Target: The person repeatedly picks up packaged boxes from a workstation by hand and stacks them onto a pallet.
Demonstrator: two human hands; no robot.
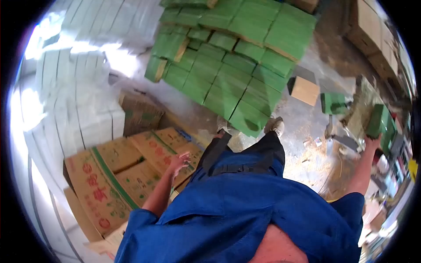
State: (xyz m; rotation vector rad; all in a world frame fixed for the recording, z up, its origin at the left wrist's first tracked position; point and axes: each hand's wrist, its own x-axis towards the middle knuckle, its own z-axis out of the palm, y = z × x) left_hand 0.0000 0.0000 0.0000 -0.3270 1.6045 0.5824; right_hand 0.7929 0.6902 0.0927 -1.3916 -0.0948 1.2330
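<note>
One green block is gripped in your right hand, at the right of the frame, your fingers closed on its lower end. Its far edges reach in among clutter (whether it touches anything there, you cannot tell). Open room lies to the left of that hand: bare concrete floor, strewn with scraps, runs across to your shoe.

Your right arm stretches out and up the frame, nearly straight. Your left hand, fingers loosely spread with nothing visible in them, hangs over strapped cardboard cartons at the lower left.

Just left of the gripped block sits a smaller green piece, with a brown box beyond it. A large green stack fills the upper middle, its lowest corner coming down between your feet; wrapped white stacks wall off the upper left.
</note>
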